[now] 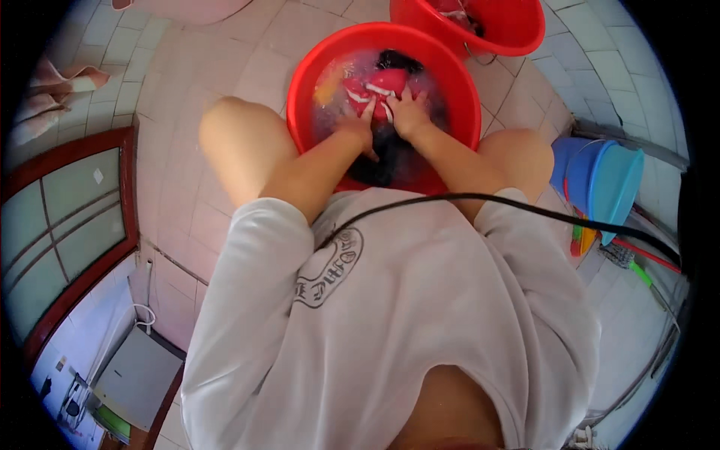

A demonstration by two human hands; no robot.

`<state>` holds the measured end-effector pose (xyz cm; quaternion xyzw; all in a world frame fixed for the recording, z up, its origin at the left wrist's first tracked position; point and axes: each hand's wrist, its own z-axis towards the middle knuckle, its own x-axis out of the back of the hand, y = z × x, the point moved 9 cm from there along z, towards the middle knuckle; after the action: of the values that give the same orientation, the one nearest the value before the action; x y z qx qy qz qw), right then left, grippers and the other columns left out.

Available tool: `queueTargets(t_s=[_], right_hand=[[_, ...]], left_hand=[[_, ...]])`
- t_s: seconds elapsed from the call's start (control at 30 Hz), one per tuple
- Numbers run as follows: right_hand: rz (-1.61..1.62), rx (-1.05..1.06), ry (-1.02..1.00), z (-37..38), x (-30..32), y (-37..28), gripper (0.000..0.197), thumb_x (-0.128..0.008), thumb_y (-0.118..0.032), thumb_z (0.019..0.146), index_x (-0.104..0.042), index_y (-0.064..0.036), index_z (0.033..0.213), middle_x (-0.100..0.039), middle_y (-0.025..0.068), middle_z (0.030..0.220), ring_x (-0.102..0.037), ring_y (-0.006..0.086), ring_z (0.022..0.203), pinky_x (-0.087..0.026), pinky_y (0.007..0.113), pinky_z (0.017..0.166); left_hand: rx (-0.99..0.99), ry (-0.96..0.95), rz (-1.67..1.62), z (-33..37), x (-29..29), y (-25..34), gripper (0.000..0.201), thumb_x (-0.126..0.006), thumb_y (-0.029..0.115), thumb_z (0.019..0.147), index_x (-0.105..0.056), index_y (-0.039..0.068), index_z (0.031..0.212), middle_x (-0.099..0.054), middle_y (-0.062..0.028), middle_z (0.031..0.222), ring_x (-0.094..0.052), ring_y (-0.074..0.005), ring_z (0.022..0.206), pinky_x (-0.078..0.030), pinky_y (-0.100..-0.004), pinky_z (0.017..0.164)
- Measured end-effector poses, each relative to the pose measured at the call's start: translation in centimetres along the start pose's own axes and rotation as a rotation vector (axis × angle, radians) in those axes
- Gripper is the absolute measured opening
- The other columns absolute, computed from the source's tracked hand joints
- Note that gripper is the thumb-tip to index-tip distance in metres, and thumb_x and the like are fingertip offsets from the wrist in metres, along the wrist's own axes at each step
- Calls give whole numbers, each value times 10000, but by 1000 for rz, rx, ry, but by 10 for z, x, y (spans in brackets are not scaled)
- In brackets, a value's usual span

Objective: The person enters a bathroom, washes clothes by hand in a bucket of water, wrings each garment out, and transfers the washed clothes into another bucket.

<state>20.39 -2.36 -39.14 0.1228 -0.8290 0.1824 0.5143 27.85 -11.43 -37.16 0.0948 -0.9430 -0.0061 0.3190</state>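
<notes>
Between a person's bent knees (244,146), a red basin (300,105) of cloudy water and cloth

On the pale tiled floor (202,71), the basin stands close in front of the person, and both hands are down inside it. The right hand (409,114) is spread, its fingers fanned across a wet red cloth with white edging (388,80). The left hand (356,131) reaches in from the other side; I cannot tell whether its fingers pinch any fabric, as folds and water hide them.

Water could slop over the rim, I judge, if the hands push hard or a knee knocks the basin. The white sleeves (255,232), ending near the elbows, could get wet if the arms go deeper. A black cable (487,196) crosses the person's front and might dip into the water if they lean further forward.

The red and white cloth lies toward the far half of the basin, at and just beyond the fingertips, with the right hand touching it. Dark cloth (385,161) lies nearer the person, below the hands and between the forearms. Beyond the basin's far right side stands another red container (517,37).
</notes>
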Motion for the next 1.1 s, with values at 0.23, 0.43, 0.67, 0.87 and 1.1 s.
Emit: queueTargets(t_s=[0.23, 0.43, 0.67, 0.87, 1.1], right_hand=[[370, -75, -136, 7, -93, 11, 374, -441, -313, 855, -567, -68, 1108, -548, 196, 1123, -510, 358, 1047, -398, 436, 883], [182, -6, -42, 35, -109, 54, 442, -417, -388, 866, -577, -44, 1093, -594, 178, 1059, -580, 306, 938, -410, 443, 858], [844, -234, -302, -3, 75, 11, 513, -603, -210, 791, -412, -67, 1246, -586, 132, 944, -593, 204, 821, -529, 342, 602], [1439, 5, 51, -31, 207, 10, 445, -590, -101, 808, -415, -56, 1214, -575, 79, 996, -584, 194, 888, -549, 384, 691], [1698, 119, -14, -98, 242, -18, 360, -568, -56, 804, -445, -16, 1140, -551, 96, 1067, -574, 203, 952, -560, 397, 705]], left_hand=[[42, 231, -451, 58, -50, -18, 911, -761, 344, 584, -277, 150, 1331, -375, -239, 1275, -383, -350, 1177, -366, -448, 933], [-258, -66, -431, 100, -65, 5, 594, -699, 283, 649, -516, 96, 1182, -542, -232, 1107, -526, -319, 1042, -430, -398, 854], [-229, 19, -256, 60, 25, -4, 289, -599, 326, 732, -689, 64, 814, -626, -178, 974, -601, -239, 946, -472, -354, 800], [120, -360, -2024, 22, 26, 3, 671, -313, 611, 833, -350, 152, 1321, -410, -132, 1313, -403, -379, 1178, -368, -642, 809], [-612, -586, -2498, 3, 115, 29, 885, -328, 768, 721, -395, 87, 1281, -456, -153, 1267, -409, -350, 1184, -288, -569, 974]])
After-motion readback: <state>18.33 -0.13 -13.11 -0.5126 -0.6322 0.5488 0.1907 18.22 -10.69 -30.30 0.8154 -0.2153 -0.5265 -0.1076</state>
